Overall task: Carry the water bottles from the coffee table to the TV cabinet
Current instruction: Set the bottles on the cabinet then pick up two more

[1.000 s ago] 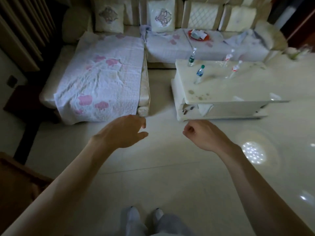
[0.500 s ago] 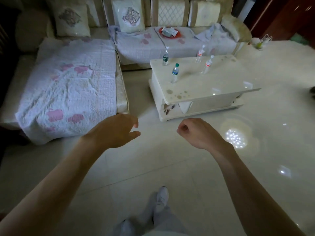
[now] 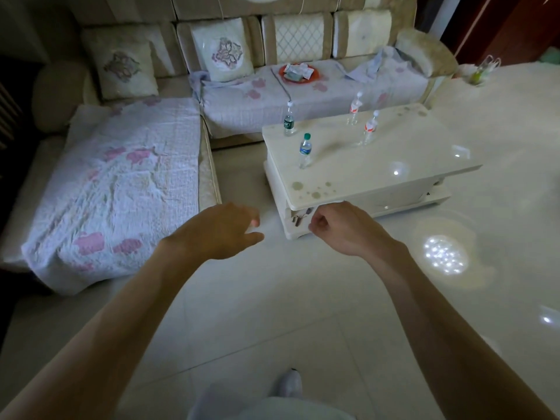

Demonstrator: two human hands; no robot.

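Several clear water bottles stand upright on the white coffee table [image 3: 357, 177]: a green-capped one [image 3: 305, 150] nearest me, a green-labelled one [image 3: 289, 122] behind it, and two red-labelled ones [image 3: 354, 109] [image 3: 369, 128] further right. My left hand [image 3: 221, 230] hangs in the air short of the table's near corner, fingers loosely curled, holding nothing. My right hand [image 3: 339, 227] is in a loose fist in front of the same corner, also empty. The TV cabinet is out of view.
An L-shaped cream sofa [image 3: 297, 34] with a floral quilt [image 3: 115, 183] wraps the left and far sides. A red plate [image 3: 298, 72] with small packets lies on the sofa. Glossy tiled floor [image 3: 303, 298] lies between me and the table.
I have stepped closer to the coffee table, which now looks larger and nearer. Both hands keep their pose, reaching the table's near corner.
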